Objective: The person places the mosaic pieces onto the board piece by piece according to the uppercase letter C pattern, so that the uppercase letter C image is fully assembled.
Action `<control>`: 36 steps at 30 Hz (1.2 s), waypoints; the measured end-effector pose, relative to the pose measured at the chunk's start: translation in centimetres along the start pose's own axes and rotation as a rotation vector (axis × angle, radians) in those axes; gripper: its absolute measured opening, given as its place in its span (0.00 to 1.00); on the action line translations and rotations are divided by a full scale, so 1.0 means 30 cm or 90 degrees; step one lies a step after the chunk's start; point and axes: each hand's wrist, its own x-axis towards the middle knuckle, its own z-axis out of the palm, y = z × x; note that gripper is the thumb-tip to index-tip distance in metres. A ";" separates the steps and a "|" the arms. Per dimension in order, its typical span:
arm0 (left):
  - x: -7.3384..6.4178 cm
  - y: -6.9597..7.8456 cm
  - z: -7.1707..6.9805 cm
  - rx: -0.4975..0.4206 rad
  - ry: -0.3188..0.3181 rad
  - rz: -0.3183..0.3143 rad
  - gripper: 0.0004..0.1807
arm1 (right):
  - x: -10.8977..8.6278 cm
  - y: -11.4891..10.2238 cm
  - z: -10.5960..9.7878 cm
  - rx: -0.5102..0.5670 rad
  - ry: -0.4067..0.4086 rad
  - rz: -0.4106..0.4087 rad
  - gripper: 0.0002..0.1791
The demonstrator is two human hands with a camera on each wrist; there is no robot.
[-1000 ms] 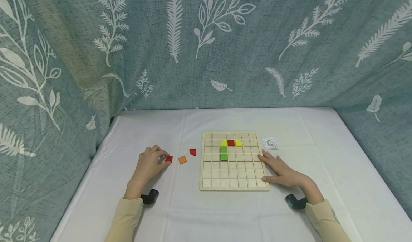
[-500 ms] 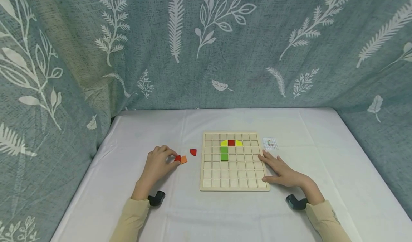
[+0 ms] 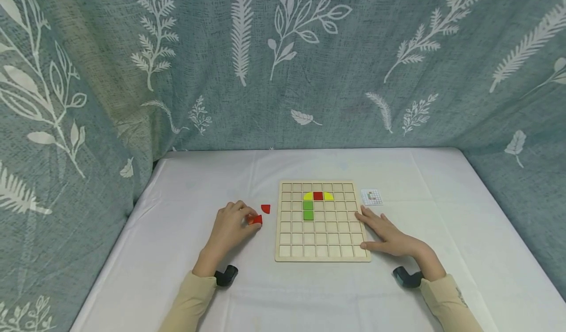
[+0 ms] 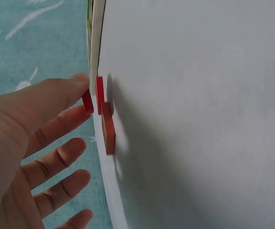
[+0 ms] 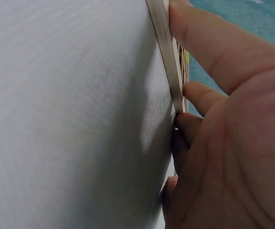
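My left hand (image 3: pixel 232 227) pinches a red quarter-circle tile (image 3: pixel 258 219) between thumb and index finger, left of the wooden grid board (image 3: pixel 320 260). In the left wrist view that tile (image 4: pixel 88 102) is held above the cloth, its other fingers spread. An orange square tile (image 4: pixel 108 129) lies on the cloth under it, mostly covered in the head view. Just beyond lies a second red quarter-circle tile (image 3: pixel 266 208). My right hand (image 3: pixel 389 235) rests at the board's right edge, thumb and fingertips touching it. On the board sit two yellow quarter-circles, a red square (image 3: pixel 318 196) and two green squares (image 3: pixel 308 210).
A small printed pattern card (image 3: pixel 371 197) lies to the right of the board, past my right fingertips. White cloth (image 3: pixel 309 297) covers the table, and a teal leaf-print curtain (image 3: pixel 265 101) hangs behind and at both sides.
My left hand has moved right with the red quarter-circle tile, from left of the orange square tile to over it. The right hand and the board have stayed put.
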 end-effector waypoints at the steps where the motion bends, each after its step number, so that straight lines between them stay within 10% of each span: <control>1: 0.000 0.005 0.000 0.000 0.000 0.001 0.12 | 0.001 0.000 0.000 -0.001 0.000 0.000 0.43; 36: 0.043 0.195 0.042 -0.014 -0.041 0.088 0.13 | 0.000 -0.002 0.003 0.004 -0.008 0.002 0.43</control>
